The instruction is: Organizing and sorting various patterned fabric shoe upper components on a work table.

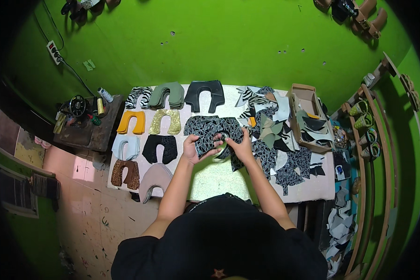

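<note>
while both hands meet above the middle of the table (214,184), the patterned cloth (207,127), black with silvery lines, sits between them. left hand (196,148): grasping its near edge, fingers pointing inward. right hand (240,143): pinching it at the right side, next to a dark curved edge; cloth or tool, cannot tell from where i stand. grip from both sides presumably keeps a floppy piece spread and steady.

to the left, arch-shaped stacks, one colour each: orange stack (134,115), gold stack (165,114), pink stack (157,173), others. gaps likely keep kinds from mixing.

to the right, loose scraps (270,128) crowd the space by the right forearm, some similarly patterned, so easily confused. beyond them a cardboard box (304,95), also holding scraps, blocks that end.
</note>
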Demonstrator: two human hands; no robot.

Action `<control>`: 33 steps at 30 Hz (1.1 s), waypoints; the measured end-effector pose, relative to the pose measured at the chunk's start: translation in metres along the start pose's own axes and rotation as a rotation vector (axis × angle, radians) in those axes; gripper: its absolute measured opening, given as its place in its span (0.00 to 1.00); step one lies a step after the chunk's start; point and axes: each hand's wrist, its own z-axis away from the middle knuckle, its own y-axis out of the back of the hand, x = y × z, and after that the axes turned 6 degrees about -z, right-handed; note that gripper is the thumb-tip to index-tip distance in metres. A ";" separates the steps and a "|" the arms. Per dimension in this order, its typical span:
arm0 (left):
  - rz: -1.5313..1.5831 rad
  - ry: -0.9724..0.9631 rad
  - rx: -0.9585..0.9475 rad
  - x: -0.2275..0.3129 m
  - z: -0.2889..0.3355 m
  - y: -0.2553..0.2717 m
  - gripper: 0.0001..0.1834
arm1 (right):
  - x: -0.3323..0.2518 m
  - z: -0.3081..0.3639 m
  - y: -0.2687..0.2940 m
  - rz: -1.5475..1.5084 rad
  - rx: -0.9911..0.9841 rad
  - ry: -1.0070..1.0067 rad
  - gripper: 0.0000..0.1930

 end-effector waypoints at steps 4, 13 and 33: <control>0.038 0.017 -0.031 0.005 0.005 -0.002 0.39 | 0.014 0.002 -0.013 -0.020 -0.006 -0.077 0.37; 0.228 -0.009 -0.240 0.018 0.008 0.007 0.24 | 0.050 -0.007 -0.028 -0.089 -0.050 -0.073 0.25; -0.835 0.174 0.603 0.043 0.003 0.087 0.20 | 0.070 -0.042 -0.024 -0.013 -0.229 -0.377 0.12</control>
